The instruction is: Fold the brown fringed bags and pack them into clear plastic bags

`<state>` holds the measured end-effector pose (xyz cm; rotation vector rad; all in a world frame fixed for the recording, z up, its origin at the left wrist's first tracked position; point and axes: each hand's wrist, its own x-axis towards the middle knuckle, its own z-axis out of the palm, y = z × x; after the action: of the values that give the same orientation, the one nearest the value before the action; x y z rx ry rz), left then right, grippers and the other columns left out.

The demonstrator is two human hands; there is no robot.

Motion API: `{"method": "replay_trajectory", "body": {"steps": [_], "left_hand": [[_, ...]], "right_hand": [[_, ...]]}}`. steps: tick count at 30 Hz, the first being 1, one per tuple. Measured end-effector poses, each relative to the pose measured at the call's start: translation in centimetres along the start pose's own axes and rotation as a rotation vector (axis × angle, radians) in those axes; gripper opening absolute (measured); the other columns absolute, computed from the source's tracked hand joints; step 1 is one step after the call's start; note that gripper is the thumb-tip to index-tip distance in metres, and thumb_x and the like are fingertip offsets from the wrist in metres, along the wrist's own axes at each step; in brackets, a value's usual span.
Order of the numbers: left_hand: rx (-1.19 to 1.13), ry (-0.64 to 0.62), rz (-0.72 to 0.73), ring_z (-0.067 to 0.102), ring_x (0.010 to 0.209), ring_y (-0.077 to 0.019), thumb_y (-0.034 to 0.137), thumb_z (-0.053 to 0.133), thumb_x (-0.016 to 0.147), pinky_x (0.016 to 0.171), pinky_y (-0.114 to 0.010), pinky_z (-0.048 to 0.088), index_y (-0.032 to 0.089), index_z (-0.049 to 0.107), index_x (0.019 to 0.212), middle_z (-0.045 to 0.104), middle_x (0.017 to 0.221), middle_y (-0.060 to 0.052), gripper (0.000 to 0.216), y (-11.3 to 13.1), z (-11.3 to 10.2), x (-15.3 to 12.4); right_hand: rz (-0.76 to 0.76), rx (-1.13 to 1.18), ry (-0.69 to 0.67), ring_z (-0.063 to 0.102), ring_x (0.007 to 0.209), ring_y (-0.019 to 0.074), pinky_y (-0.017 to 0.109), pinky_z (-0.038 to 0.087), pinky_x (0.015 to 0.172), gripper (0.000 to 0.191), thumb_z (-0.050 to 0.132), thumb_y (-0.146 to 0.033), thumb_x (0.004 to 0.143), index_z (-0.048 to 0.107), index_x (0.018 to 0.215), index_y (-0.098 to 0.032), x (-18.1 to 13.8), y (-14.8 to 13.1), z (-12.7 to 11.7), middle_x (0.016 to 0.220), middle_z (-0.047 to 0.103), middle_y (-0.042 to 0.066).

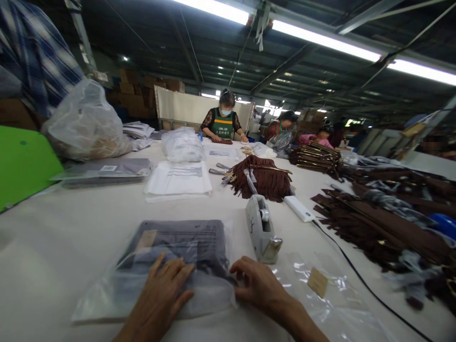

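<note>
Under the spread left hand (164,289) lies a bag (207,282), the right hand (258,287) curled at its edge, pinch unclear.

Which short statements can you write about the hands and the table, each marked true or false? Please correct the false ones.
1. The left hand rests on the clear plastic packet. True.
2. The right hand is far away from the packet. False: it is at the packet's right edge.
3. The tape dispenser stands on the table. True.
4. The person across the table wears a red apron. False: the apron is green.
5. A black cable runs from the white device. True.
</note>
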<state>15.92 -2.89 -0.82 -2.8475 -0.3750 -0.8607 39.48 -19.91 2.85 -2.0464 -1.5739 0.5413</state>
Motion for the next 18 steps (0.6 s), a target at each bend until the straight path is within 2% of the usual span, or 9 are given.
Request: {"method": "replay_trajectory", "body": {"steps": [3,5,9,12,15,18], "left_hand": [[-0.169,-0.079,-0.001,0.065,0.093,-0.0183,0.032,0.064,0.085,0.111,-0.041,0.028,0.029,0.060,0.091,0.069,0.095,0.004,0.008,0.1,0.1,-0.2],[-0.241,-0.119,-0.006,0.064,0.099,-0.0184,0.028,0.063,0.085,0.110,-0.039,0.033,0.027,0.057,0.083,0.069,0.099,0.003,0.006,0.0,0.0,-0.5],[-0.266,-0.141,0.022,0.064,0.105,-0.0163,0.022,0.062,0.084,0.108,-0.032,0.041,0.027,0.057,0.088,0.070,0.110,0.001,0.008,-0.2,-0.3,-0.7],[-0.263,-0.153,0.050,0.066,0.104,-0.0161,0.019,0.061,0.083,0.108,-0.032,0.041,0.026,0.056,0.087,0.071,0.110,0.001,0.010,-0.2,-0.7,-0.6],[-0.249,-0.129,0.071,0.067,0.101,-0.0163,0.020,0.060,0.084,0.106,-0.031,0.043,0.026,0.055,0.087,0.072,0.108,0.001,0.008,-0.4,-1.1,-0.3],[-0.196,-0.049,0.128,0.067,0.101,-0.0155,0.024,0.059,0.086,0.105,-0.027,0.043,0.026,0.056,0.088,0.072,0.108,-0.001,0.004,-0.2,-1.7,0.2]], "right_hand": [[-0.068,-0.105,-0.059,0.059,0.074,0.0130,0.020,0.041,0.067,0.037,0.063,-0.011,0.067,0.065,0.101,-0.025,0.0,-0.6,-0.6,0.091,0.063,-0.002],[-0.105,-0.151,-0.093,0.059,0.076,0.0129,0.020,0.041,0.067,0.043,0.059,-0.008,0.066,0.063,0.105,-0.025,0.0,-1.0,-1.0,0.094,0.063,-0.002],[-0.163,-0.240,-0.132,0.063,0.090,0.0164,0.021,0.043,0.074,0.052,0.054,-0.005,0.068,0.057,0.116,-0.025,0.2,-1.9,-1.6,0.105,0.063,0.002],[-0.172,-0.342,-0.143,0.066,0.085,0.0174,0.022,0.043,0.068,0.047,0.051,-0.002,0.070,0.057,0.112,-0.023,1.0,-2.0,-1.2,0.102,0.065,0.003],[-0.101,-0.393,-0.068,0.066,0.079,0.0187,0.024,0.044,0.065,0.033,0.051,-0.004,0.074,0.059,0.102,-0.020,1.8,-0.9,0.0,0.097,0.066,0.005],[-0.061,-0.286,0.061,0.066,0.083,0.0198,0.027,0.047,0.072,0.026,0.051,-0.009,0.080,0.060,0.102,-0.019,1.4,0.4,1.0,0.095,0.067,0.006]]}}
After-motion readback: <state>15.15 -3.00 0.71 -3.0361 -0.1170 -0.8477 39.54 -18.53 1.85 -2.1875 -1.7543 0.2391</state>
